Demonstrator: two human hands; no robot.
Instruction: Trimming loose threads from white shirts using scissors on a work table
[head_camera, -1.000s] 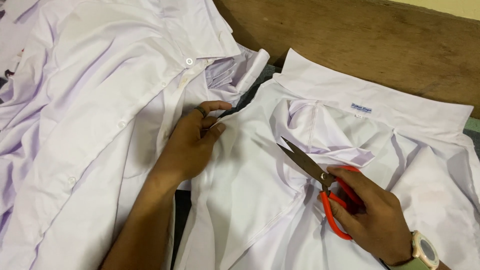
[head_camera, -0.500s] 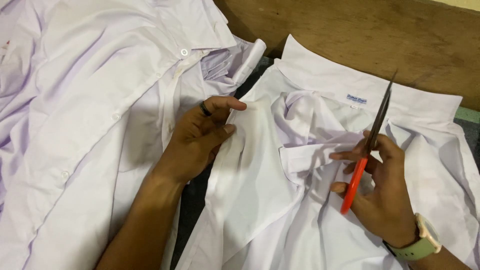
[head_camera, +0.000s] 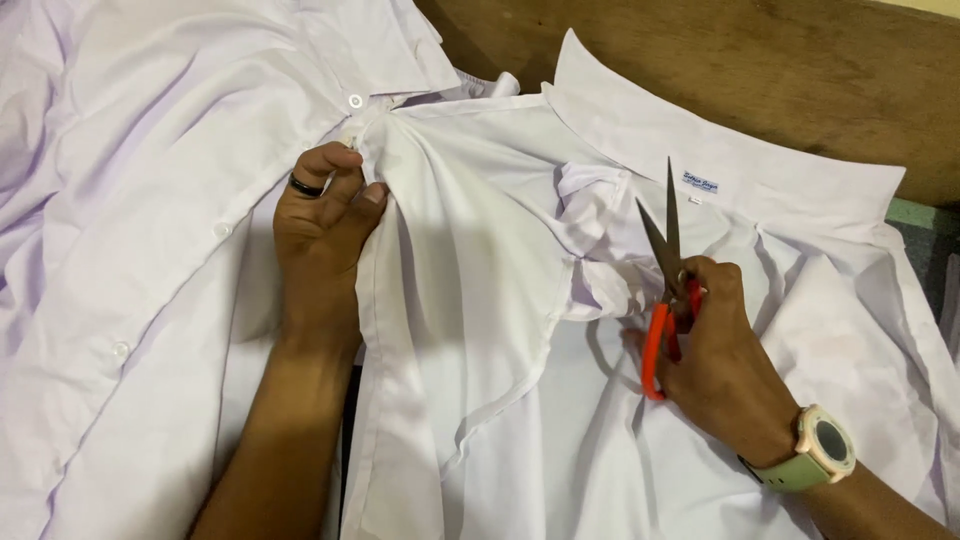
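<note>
left hand (head_camera: 322, 225) fingers pinched tight on the white shirt (head_camera: 470, 300) placket edge | right hand (head_camera: 720, 345) fingers curled through orange-handled scissors (head_camera: 665, 290), blades slightly apart, tips up past the fingertips | second shirt (head_camera: 130, 200) beside left knuckles

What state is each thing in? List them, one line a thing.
Left hand: closed, pinching the front edge of the right shirt.
Right hand: gripping the scissors by the handles.
Scissors: orange-handled, blades slightly apart, tips pointing up.
Right shirt: white, lying open, bunched below the collar.
Left shirt: white, spread out, wrinkled.
Wristwatch: worn on the right wrist.
</note>
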